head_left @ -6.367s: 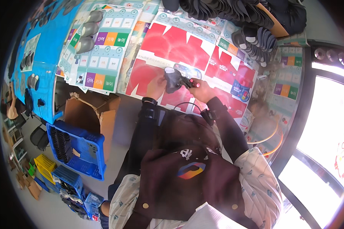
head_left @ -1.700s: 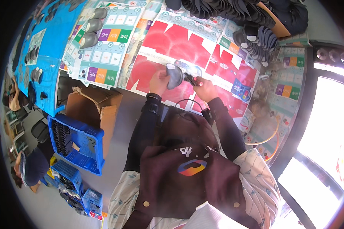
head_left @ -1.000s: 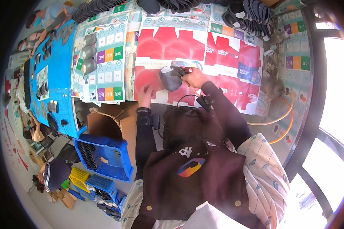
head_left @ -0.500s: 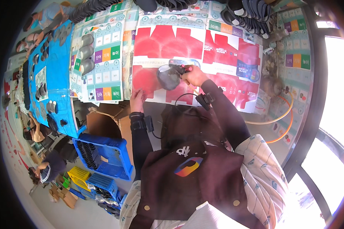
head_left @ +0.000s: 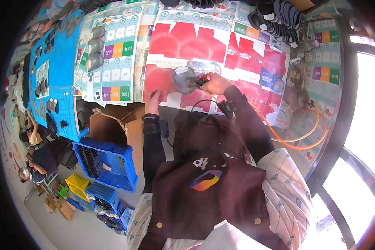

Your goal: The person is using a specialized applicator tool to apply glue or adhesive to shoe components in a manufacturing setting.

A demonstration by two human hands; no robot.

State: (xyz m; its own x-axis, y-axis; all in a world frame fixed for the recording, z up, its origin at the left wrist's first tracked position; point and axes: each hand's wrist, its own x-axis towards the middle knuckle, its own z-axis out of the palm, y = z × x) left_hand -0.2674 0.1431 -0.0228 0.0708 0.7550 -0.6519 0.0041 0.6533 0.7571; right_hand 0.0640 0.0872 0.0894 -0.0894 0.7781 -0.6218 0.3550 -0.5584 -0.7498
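Observation:
My right hand (head_left: 216, 84) is wrapped round a spray gun (head_left: 201, 80) with red knobs. At its left end is a rounded grey cup (head_left: 183, 80) with a pale patch, held over a red-and-white printed sheet (head_left: 183, 43) on the worktable. An orange hose (head_left: 260, 116) shows beside my right forearm and loops off to the right. My left hand (head_left: 153, 101) is at the sheet's near left edge, fingers loosely stretched and slightly blurred, with nothing visible in them. A dark strapped device sits on each of my wrists.
Several grey curved pieces (head_left: 96, 46) lie on printed sheets to the left. Dark curved pieces (head_left: 284, 16) are stacked at the back right. A blue-covered table (head_left: 64, 93), a cardboard box (head_left: 133, 133) and a blue crate (head_left: 129, 166) stand left. Another person (head_left: 46, 156) is beyond.
The view has shifted slightly. My left hand stays by the sheet's edge and my right hand keeps hold of the spray gun. The orange hose has swung into a different curve.

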